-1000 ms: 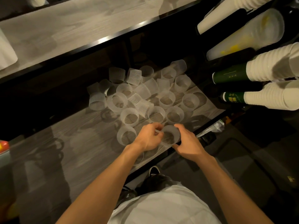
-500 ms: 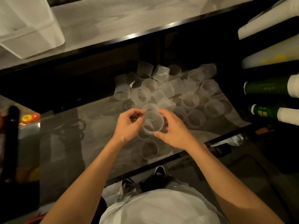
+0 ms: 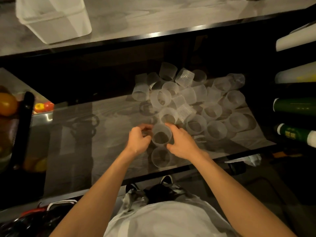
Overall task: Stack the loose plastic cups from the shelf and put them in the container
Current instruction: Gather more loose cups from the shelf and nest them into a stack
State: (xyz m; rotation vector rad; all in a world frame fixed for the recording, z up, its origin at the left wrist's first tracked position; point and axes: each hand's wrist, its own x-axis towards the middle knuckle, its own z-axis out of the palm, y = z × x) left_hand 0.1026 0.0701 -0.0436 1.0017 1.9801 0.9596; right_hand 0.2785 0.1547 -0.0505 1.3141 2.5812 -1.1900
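Lowered toward grey shelf, both hands hold cup.

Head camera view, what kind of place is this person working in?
Probably the service side of a drinks shop or café: loose plastic cups crowd a shelf under the counter, sleeves of stacked paper cups lie at the right, and fruit sits at the left.

Loose cups heaped on the shelf at right, container on the counter above, behind-left
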